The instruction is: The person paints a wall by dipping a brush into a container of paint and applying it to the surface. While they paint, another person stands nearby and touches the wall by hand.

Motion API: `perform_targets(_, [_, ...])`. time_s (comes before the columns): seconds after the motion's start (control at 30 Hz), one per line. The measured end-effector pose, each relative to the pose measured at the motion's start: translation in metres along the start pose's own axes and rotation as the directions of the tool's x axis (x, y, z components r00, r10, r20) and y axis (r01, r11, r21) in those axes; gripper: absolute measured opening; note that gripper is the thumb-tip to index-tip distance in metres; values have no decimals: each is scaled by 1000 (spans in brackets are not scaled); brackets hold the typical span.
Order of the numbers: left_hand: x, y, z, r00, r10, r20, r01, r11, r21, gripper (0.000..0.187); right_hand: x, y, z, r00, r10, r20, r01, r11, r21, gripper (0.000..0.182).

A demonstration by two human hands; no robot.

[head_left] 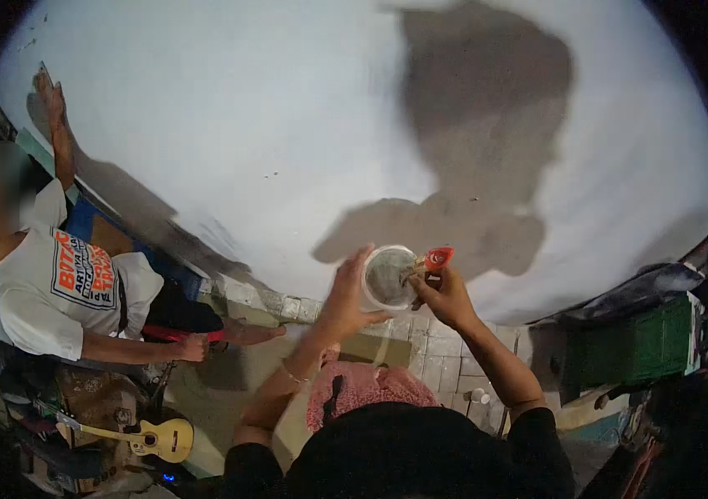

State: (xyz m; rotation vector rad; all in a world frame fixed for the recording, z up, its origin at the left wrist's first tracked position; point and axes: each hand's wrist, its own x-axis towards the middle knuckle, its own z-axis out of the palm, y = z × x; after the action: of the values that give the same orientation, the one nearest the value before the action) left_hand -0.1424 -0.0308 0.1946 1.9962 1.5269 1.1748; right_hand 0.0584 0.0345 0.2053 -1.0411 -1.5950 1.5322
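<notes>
A round container with a pale rim point(368, 291) and greyish contents is held up in front of the white wall. Wrapped round its left side is my left hand point(344, 295), thumb pointing right beneath the rim. My right hand point(447, 297) is closed on a small tool with a red handle point(438, 259), at the container's right edge. The tool's lower end lies over the container's opening, partly covered by my fingers.
White wall point(287, 108) ahead carries my shadow. At the left a person in a white T-shirt point(63, 287) reaches one hand to the wall. A yellow guitar point(173, 439) lies lower left, a green box point(633, 343) stands right, and small white cups point(479, 396) sit on the floor.
</notes>
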Motion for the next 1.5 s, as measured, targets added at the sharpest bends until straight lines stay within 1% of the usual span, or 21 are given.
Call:
perform_targets(0.03, [1,6,-32,976,-28,215,-5,989,149,106,-3,0,-1,1000,9,-9,-9,1000,3,32])
perform_targets(0.07, [0,17,-73,907,-82,414,-46,956,290,105,-6,1,-2,998,-49,-43,51,997,50,30])
perform_targets(0.1, [3,38,-118,829,-125,544,30,983,181,93,-9,1,-3,991,-105,-83,113,989,94,28])
perform_targets(0.13, [8,72,-166,761,-52,647,33,999,42,88,-11,1,-8,996,-56,-71,62,994,85,29])
perform_targets(0.17, [4,119,-210,702,-19,712,-106,986,131,65,-11,1,-12,995,-51,-83,58,994,88,29])
perform_targets(0.23, [0,174,-254,613,57,788,-261,956,134,67,-13,3,-22,999,21,-43,-20,1000,8,29])
perform_targets(0.27, [-2,188,-267,585,73,807,-308,941,138,68,-13,8,-23,998,42,-51,-39,998,56,32])
perform_targets(0.37, [-2,198,-271,565,76,822,-369,914,169,72,-16,10,-26,994,64,-86,-60,997,51,34])
perform_targets(0.4, [0,195,-268,568,66,820,-367,912,181,73,-17,16,-30,997,15,-78,-14,1000,10,35])
perform_targets(0.5, [9,187,-256,571,59,819,-367,911,190,76,-18,24,-39,993,35,-113,-28,998,58,36])
perform_targets(0.63, [15,173,-249,583,58,810,-361,912,194,81,-20,24,-41,989,48,-141,-42,998,42,37])
perform_targets(0.7, [18,168,-247,585,62,809,-360,914,190,84,-22,23,-44,994,36,-100,-35,999,11,36])
perform_targets(0.8, [22,158,-243,593,67,803,-357,915,187,88,-25,15,-44,994,56,-90,-57,998,-5,35])
perform_targets(0.93, [26,149,-236,606,71,792,-349,918,186,93,-25,21,-45,993,76,-86,-78,997,-13,35])
perform_targets(1.0, [26,149,-233,613,70,787,-347,918,189,96,-27,23,-44,991,76,-108,-72,997,39,37])
perform_targets(1.13, [22,153,-230,620,81,780,-343,923,177,101,-30,26,-45,990,85,-110,-78,995,65,38])
perform_targets(1.23, [18,147,-225,636,91,766,-314,937,150,105,-35,26,-49,993,84,-82,-81,996,41,39])
perform_targets(1.3, [13,139,-220,659,102,745,-276,954,114,108,-37,19,-49,996,49,-79,-41,994,97,37])
perform_targets(1.37, [8,125,-210,695,112,710,-214,975,56,110,-38,7,-44,991,50,-125,-38,995,93,36])
perform_targets(1.43, [7,104,-187,747,117,654,-130,991,-30,113,-43,-1,-39,983,61,-174,-48,996,81,36])
perform_targets(1.5, [7,77,-143,828,97,552,-30,991,-130,116,-45,-7,-33,978,49,-204,-35,997,69,37])
